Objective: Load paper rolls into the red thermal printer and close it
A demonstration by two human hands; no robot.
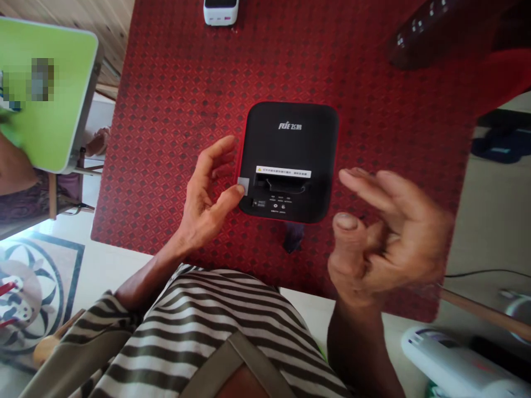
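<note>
A black receipt printer (290,146) with a red rim lies on the red patterned tabletop (178,72). Its top bears a white FEIE logo, a white warning strip (284,172) above a dark paper slot, and small button icons. My left hand (209,193) is at the printer's left side, fingers apart, its thumb tip over a small grey sticker (244,186) on the corner. To the printer's right, my right hand (390,237) hovers nearer the camera, slightly blurred. Its fingers are partly stretched, thumb apart from them, with nothing seen between them.
A white device with ports (221,14) stands at the table's far edge. At the upper right is a dark, shiny object (421,36). A green-topped table (70,119) with another person's arm (14,168) is on the left. A small dark object (293,237) lies below the printer.
</note>
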